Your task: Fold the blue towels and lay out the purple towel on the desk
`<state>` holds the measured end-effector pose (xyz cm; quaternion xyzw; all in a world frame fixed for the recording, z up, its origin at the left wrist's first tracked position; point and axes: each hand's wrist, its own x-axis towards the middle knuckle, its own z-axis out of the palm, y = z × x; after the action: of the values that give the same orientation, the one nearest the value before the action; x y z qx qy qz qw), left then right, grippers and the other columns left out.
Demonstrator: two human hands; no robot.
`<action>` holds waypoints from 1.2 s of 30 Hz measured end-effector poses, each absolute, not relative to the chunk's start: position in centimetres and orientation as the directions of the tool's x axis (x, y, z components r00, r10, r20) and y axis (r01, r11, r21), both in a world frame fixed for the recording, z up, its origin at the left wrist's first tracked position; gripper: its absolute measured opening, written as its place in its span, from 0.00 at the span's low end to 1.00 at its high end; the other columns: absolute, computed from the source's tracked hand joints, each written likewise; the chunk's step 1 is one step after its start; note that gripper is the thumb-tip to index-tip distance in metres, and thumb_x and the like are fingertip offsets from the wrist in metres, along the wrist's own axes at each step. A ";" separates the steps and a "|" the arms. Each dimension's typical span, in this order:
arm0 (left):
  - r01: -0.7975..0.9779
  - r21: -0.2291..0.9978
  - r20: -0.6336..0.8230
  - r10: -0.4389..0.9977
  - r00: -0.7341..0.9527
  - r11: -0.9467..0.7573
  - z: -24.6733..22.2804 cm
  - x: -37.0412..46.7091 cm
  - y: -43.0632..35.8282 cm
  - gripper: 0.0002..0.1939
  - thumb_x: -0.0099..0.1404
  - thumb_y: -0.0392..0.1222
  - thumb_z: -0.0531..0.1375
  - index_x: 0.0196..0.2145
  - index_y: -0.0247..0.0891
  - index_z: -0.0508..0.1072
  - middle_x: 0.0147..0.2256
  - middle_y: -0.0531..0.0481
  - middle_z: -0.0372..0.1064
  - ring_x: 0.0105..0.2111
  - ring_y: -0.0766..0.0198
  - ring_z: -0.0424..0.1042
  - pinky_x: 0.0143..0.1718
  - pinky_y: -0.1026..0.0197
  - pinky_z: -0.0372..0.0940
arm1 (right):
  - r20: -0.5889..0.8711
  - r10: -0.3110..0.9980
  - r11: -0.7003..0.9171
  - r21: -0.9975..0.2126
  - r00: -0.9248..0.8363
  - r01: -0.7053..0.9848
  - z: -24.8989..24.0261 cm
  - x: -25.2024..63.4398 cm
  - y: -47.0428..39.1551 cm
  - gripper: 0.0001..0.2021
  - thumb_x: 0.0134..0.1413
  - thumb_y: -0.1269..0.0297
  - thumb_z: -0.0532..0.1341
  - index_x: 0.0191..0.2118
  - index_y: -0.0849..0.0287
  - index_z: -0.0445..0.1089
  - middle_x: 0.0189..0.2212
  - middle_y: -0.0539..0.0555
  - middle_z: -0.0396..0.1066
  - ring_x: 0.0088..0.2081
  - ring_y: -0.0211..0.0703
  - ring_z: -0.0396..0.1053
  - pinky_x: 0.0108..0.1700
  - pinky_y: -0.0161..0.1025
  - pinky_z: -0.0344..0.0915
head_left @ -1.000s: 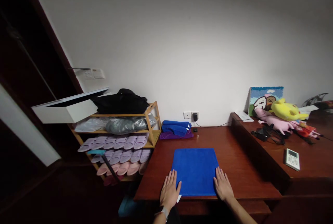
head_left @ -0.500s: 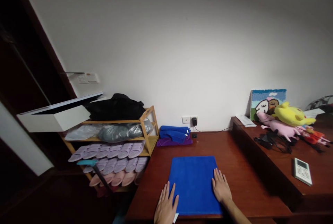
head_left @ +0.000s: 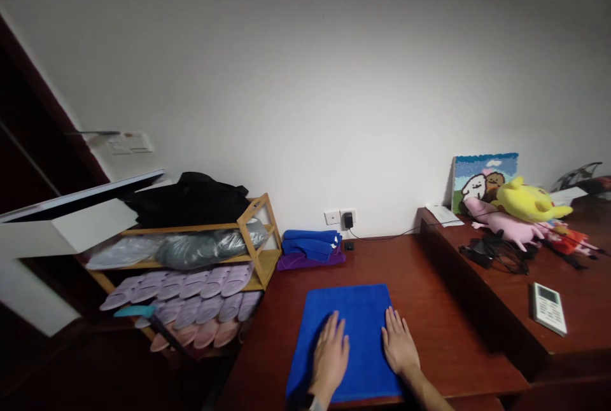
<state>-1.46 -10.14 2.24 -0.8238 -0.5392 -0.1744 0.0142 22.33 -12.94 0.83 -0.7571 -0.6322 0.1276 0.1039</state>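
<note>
A blue cloth (head_left: pixel 365 334) lies spread flat on the reddish-brown table (head_left: pixel 443 334). My left hand (head_left: pixel 330 355) is over the cloth's left half, its fingers stretched out and slightly blurred; it holds nothing, and whether it touches the cloth is hard to tell. My right hand (head_left: pixel 400 342) rests flat at the cloth's right edge, fingers spread and holding nothing. Folded blue cloths (head_left: pixel 310 245) sit on a purple cloth (head_left: pixel 286 262) at the table's back left corner.
A wooden rack (head_left: pixel 260 252) with slippers (head_left: pixel 191 284) and a black bag (head_left: pixel 191 200) stands at the left. On the raised surface at the right are plush toys (head_left: pixel 529 202), a cable (head_left: pixel 510 258) and a white calculator-like device (head_left: pixel 548 308).
My left hand has moved from the cloth's left edge inward over it. The cloth's left side now slants farther out to the left near the front. The view has shifted slightly.
</note>
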 end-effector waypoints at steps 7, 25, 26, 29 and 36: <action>0.738 0.344 0.189 0.812 0.552 -0.581 0.6 11.4 -8.3 0.29 0.77 0.51 0.36 0.70 0.51 0.56 0.71 0.52 0.51 0.71 0.55 0.49 0.71 0.42 0.49 | -0.082 0.990 -0.134 -0.286 0.115 0.949 0.8 22.5 -12.9 0.33 0.65 0.59 0.42 0.73 0.63 0.45 0.74 0.54 0.38 0.74 0.48 0.34 0.74 0.50 0.35; 0.966 0.125 0.156 0.966 0.206 -0.226 0.4 -6.8 -4.9 0.33 0.75 0.57 0.41 0.72 0.43 0.52 0.73 0.48 0.45 0.72 0.53 0.46 0.71 0.44 0.45 | -0.081 0.975 -0.221 -0.254 0.207 0.942 -1.2 22.5 -11.9 0.36 0.67 0.50 0.35 0.73 0.66 0.44 0.74 0.54 0.41 0.74 0.48 0.39 0.73 0.50 0.38; 0.966 0.125 0.156 0.966 0.204 -0.224 0.4 -6.6 -4.9 0.32 0.75 0.57 0.41 0.72 0.43 0.52 0.73 0.48 0.45 0.72 0.53 0.46 0.71 0.43 0.45 | -0.073 0.975 -0.222 -0.257 0.210 0.941 -0.8 22.5 -11.4 0.36 0.67 0.50 0.34 0.73 0.65 0.44 0.74 0.54 0.41 0.74 0.48 0.39 0.73 0.50 0.39; 0.970 0.120 0.157 0.969 0.192 -0.212 0.6 -6.5 -4.9 0.32 0.75 0.56 0.42 0.72 0.44 0.52 0.73 0.49 0.44 0.72 0.53 0.46 0.71 0.42 0.44 | -0.032 0.977 -0.213 -0.258 0.212 0.942 0.5 22.6 -9.3 0.34 0.68 0.53 0.33 0.74 0.64 0.42 0.74 0.53 0.40 0.74 0.47 0.37 0.73 0.49 0.37; 0.970 0.097 0.151 0.967 0.206 -0.222 0.5 -6.8 -4.8 0.32 0.76 0.58 0.40 0.72 0.45 0.51 0.73 0.50 0.45 0.72 0.53 0.46 0.71 0.43 0.47 | -0.075 0.976 -0.219 -0.246 0.207 0.944 0.1 23.1 -6.0 0.35 0.68 0.53 0.33 0.73 0.69 0.41 0.74 0.56 0.39 0.74 0.46 0.37 0.73 0.47 0.35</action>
<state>-6.80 -4.85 0.51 -0.7764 -0.6238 -0.0896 0.0095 23.12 -5.95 0.12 -0.7733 -0.6206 0.1073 0.0733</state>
